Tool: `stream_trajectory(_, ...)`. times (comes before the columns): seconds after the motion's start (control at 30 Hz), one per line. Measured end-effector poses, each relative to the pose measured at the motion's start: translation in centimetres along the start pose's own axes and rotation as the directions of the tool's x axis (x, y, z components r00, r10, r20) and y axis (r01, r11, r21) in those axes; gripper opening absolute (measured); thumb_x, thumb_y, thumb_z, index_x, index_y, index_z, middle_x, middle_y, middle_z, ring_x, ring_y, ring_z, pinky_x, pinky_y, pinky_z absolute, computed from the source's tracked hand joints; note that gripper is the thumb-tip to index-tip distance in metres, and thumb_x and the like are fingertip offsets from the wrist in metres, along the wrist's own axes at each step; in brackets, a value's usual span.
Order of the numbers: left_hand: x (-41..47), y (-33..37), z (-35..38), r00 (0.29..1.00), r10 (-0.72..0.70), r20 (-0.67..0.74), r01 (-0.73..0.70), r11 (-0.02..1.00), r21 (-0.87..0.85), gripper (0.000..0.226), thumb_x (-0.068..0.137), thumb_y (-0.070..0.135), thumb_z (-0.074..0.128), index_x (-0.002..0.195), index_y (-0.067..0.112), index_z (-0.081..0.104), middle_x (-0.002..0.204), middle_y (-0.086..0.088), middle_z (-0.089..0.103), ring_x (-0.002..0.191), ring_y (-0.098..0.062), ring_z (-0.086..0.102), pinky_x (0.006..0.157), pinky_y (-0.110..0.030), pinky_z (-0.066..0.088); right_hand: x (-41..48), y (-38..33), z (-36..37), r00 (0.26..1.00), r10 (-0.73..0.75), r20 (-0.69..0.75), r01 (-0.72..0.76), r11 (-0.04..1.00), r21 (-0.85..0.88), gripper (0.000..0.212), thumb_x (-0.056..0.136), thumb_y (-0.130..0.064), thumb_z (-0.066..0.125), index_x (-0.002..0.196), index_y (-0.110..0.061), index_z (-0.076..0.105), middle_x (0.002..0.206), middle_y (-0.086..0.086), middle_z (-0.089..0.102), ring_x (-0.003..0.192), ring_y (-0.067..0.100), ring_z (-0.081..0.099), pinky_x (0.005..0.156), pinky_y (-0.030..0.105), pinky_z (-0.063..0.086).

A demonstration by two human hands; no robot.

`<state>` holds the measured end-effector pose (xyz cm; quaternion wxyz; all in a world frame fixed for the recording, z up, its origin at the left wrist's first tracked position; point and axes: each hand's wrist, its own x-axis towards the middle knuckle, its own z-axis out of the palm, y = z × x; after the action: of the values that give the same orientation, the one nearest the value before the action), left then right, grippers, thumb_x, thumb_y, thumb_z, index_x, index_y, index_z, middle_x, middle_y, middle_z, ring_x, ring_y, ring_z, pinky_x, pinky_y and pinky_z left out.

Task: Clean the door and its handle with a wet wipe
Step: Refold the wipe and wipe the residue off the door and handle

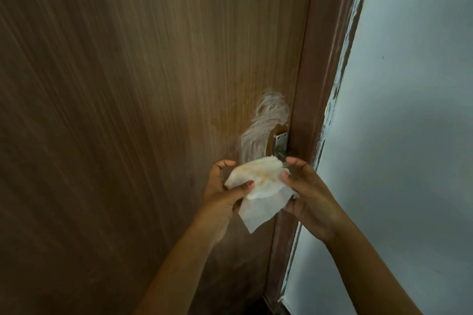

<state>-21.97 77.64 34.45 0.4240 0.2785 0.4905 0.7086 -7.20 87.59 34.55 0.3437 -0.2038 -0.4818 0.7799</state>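
Right in front of one brown door (128, 84), one white wet wipe (258, 188) was held up by two hands. Its left edge was pinched by the left hand (221, 192) and its right edge by the right hand (308, 188), with the fingers of both curled round it. One orange-brown stain was seen on the wipe. One metal handle (280, 144), partly hidden, was seen just above it, beside white streaks (261, 125).

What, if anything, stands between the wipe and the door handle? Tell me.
Nothing visible does. The wet wipe, pinched between the left hand and the right hand, sits just below the handle, its top edge overlapping the metal plate's lower end in this view. The lever itself does not show.
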Motion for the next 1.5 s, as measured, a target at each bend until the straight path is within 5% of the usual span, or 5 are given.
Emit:
stream_trajectory(0.33, 1.7, -0.3, 1.2, 0.970, 0.244, -0.004, -0.235, 0.938, 0.254, 0.049, 0.070, -0.017, 0.072, 0.099, 0.021, 0.058, 0.120, -0.013, 0.055, 0.103, -0.022, 0.064, 0.073, -0.029, 0.059, 2.4, -2.3, -3.1, 0.989, -0.134, 0.066, 0.148, 0.832, -0.535, 0.029, 0.077, 0.002, 0.069, 0.097, -0.019, 0.068, 0.106, -0.004, 0.065, 0.101, 0.015, 0.062, 0.075, 0.022, 0.057)
stream_trajectory(0.63, 1.4, 0.8, 4.3, 0.873, 0.482, 0.079, -0.215, 0.233, 0.949, 0.017, 0.086, 0.009, 0.070, 0.102, 0.011, 0.074, 0.125, 0.004, 0.050, 0.107, -0.003, 0.049, 0.091, -0.005, 0.038, 4.6, -4.1, -3.9, 0.883, -0.423, 0.203, 0.390, 0.421, -0.819, 0.020, 0.079, -0.013, 0.071, 0.082, -0.031, 0.063, 0.097, -0.007, 0.057, 0.088, 0.010, 0.057, 0.079, 0.009, 0.046)
stream_trajectory(0.83, 0.4, 1.6, 5.5, 0.796, 0.578, 0.182, -0.222, -0.001, 0.975, 0.016, 0.089, 0.031, 0.065, 0.093, 0.017, 0.068, 0.108, 0.005, 0.065, 0.099, -0.011, 0.054, 0.079, -0.010, 0.028, 4.5, -5.5, -4.2, 0.906, -0.386, 0.173, 0.389, 0.600, -0.700, 0.016, 0.082, -0.018, 0.069, 0.088, -0.031, 0.060, 0.091, -0.011, 0.065, 0.085, 0.008, 0.064, 0.074, 0.009, 0.052)
stream_trajectory(1.2, 1.2, 0.4, 10.5, 0.804, 0.566, -0.179, -0.258, 0.605, 0.753, 0.024, 0.090, 0.016, 0.065, 0.067, 0.011, 0.058, 0.057, 0.000, 0.056, 0.050, -0.004, 0.052, 0.050, -0.020, 0.042, 2.3, -4.7, -1.7, 0.655, -0.696, 0.296, 0.542, 0.159, -0.826, 0.011, 0.082, -0.021, 0.064, 0.086, -0.017, 0.056, 0.096, -0.001, 0.055, 0.084, 0.006, 0.053, 0.072, 0.009, 0.046)
stream_trajectory(1.5, 0.0, 1.0, 11.6, 0.878, 0.450, -0.165, -0.325, 0.811, 0.486, 0.033, 0.094, 0.039, 0.044, 0.082, 0.021, 0.068, 0.068, 0.002, 0.068, 0.065, -0.006, 0.064, 0.060, -0.017, 0.050, 1.0, -4.3, -1.3, 0.822, -0.497, 0.276, 0.538, 0.520, -0.664, 0.028, 0.084, -0.031, 0.063, 0.106, -0.042, 0.049, 0.102, -0.033, 0.054, 0.098, -0.018, 0.054, 0.078, -0.001, 0.042)
